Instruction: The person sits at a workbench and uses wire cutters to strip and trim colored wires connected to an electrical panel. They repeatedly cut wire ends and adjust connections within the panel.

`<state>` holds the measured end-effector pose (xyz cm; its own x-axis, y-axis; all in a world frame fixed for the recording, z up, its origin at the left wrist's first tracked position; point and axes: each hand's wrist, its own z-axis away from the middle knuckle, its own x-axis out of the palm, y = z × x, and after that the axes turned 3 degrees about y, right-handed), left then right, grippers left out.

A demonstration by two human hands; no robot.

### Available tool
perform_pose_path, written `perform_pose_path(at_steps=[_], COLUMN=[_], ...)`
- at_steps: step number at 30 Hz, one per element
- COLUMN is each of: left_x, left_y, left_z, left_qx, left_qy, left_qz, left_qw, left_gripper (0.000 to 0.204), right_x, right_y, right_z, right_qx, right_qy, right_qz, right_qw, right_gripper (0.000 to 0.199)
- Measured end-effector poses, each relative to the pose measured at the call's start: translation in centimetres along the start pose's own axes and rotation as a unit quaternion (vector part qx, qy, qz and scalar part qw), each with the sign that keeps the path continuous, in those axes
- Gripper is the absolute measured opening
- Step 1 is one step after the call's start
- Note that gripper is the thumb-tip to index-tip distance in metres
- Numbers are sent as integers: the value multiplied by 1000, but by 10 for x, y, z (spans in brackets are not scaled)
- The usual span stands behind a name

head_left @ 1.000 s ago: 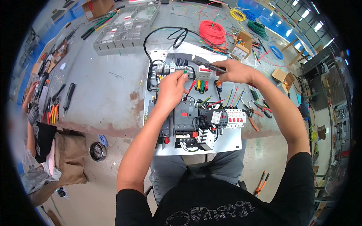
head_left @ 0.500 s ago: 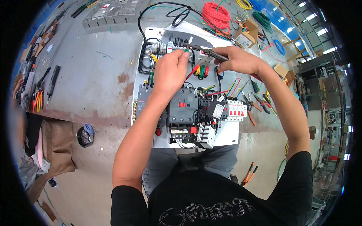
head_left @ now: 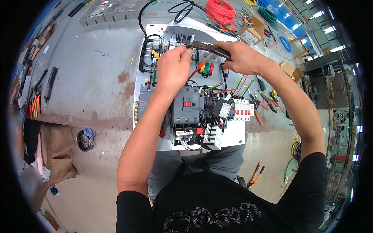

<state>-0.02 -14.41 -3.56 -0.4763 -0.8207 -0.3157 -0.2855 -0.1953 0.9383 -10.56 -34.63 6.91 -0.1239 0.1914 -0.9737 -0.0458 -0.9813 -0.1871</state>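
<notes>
My left hand [head_left: 173,68] is closed in a pinch above the far part of a white mounting plate [head_left: 230,136]. The green wire end in its fingertips showed a moment ago; now it is mostly hidden. My right hand [head_left: 245,58] grips dark crimping pliers [head_left: 208,47], whose jaws reach the left fingertips. Below the hands, a grey contactor [head_left: 187,104] sits on the plate. To its right are a black labelled module [head_left: 223,109] and a breaker with red levers [head_left: 243,110]. Red, yellow and green thick wires [head_left: 206,69] stand between my forearms.
The plate lies at the bench's near edge, over my lap. Pliers and cutters [head_left: 264,105] lie right of it, a screwdriver [head_left: 51,84] at left. Beyond are a red wire coil [head_left: 220,12] and an open cardboard box [head_left: 251,31]. Orange-handled cutters [head_left: 255,176] stand on the floor.
The pliers' jaws have come over my left fingertips, covering the green wire end. The pliers have turned slightly in my right hand. The whole view has shifted a little.
</notes>
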Motion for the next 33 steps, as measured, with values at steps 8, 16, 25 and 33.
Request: perform_pose_path(at_steps=[8,16,25,33], left_x=[0,-22,108,170], left_y=[-1,23,238,201], left_z=[3,23,-47,-70], left_qx=[-29,108,152,150], left_qy=[-1,54,-381,-440], left_qz=[44,-173,-419,-536], left_qw=[999,978,810,704], left_gripper=[32,36,66,48], right_x=[12,15,34,1], right_y=[10,16,16,2], right_z=[-5,-5,-15,-10], right_qx=[-19,-7,-48,46], right_qy=[17,31,115,4], right_qz=[14,-11,16,9], right_qw=[1000,999,992,999], right_gripper=[44,36,44,40])
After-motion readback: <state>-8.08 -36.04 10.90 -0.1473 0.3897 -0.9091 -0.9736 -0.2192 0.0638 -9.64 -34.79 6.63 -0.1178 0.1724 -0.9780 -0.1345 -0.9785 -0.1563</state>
